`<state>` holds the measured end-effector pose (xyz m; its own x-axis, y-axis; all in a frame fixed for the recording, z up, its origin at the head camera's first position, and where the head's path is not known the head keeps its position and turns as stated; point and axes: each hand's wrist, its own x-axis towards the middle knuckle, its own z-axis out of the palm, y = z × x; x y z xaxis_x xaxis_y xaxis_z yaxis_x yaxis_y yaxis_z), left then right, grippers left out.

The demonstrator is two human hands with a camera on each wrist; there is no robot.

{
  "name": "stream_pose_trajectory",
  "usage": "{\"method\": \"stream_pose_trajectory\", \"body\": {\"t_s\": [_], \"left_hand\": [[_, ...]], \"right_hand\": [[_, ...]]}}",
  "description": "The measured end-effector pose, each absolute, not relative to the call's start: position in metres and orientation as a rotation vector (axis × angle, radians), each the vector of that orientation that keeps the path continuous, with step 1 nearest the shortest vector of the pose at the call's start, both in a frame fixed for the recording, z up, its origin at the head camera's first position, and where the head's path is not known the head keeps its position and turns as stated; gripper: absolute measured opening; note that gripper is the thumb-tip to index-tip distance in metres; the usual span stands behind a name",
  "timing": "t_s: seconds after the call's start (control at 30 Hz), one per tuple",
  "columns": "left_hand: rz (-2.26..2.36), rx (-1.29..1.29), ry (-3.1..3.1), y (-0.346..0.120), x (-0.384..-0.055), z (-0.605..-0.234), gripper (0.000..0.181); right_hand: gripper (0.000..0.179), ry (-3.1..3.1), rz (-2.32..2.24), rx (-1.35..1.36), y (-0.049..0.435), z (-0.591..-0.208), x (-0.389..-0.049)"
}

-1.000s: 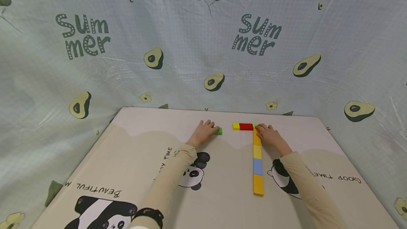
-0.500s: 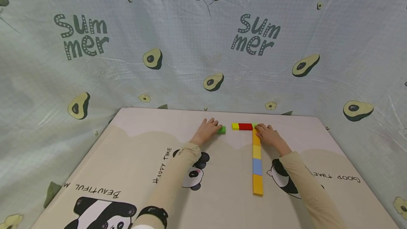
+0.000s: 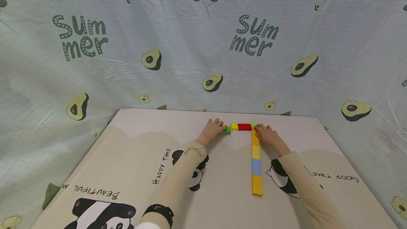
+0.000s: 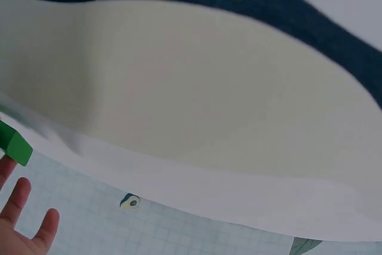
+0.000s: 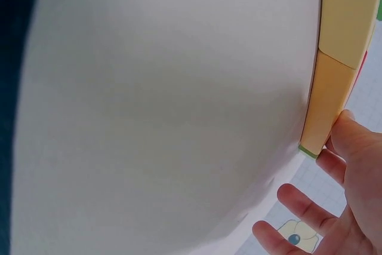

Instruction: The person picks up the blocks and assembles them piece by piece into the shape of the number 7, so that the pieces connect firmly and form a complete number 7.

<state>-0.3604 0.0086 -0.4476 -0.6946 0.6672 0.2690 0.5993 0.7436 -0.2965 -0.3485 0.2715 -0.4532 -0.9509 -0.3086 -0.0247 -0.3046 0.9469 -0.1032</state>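
My left hand (image 3: 211, 132) pinches a green block (image 3: 227, 130), its near end poking out past the fingers; the left wrist view catches that block (image 4: 17, 144) at its edge. Close to its right, a yellow block (image 3: 234, 127) and a red block (image 3: 244, 127) lie end to end. They lead to a small light green block (image 3: 254, 125) at the corner, where my right hand (image 3: 268, 136) holds thumb and forefinger. From this corner a column runs toward me: orange block (image 3: 255, 138), pale yellow block (image 3: 255, 152), blue block (image 3: 256, 167), orange-yellow block (image 3: 257, 185).
The blocks lie on a table with a panda-print cover (image 3: 229, 186). Behind the table's far edge hangs a pale curtain (image 3: 178, 27) printed with avocados. A dark band (image 3: 159, 210) circles my left forearm.
My left hand has slid the green block rightward, narrowing the gap to the yellow block. My right hand stays at the corner, and the row and column keep their layout.
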Motion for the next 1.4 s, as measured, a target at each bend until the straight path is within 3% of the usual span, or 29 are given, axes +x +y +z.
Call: {"method": "stream_pose_trajectory", "body": {"t_s": [0.7,1.4], "left_hand": [[0.321,-0.946,-2.613,0.014,-0.362,-0.452,0.019],[0.393,-1.138,-2.426,-0.011,-0.342,-0.451,0.018]], "right_hand": [[0.041,3.063,-0.142,-0.472,0.271,-0.454,-0.350],[0.041,3.071,-0.121,-0.470,0.268,-0.452,-0.346]]}}
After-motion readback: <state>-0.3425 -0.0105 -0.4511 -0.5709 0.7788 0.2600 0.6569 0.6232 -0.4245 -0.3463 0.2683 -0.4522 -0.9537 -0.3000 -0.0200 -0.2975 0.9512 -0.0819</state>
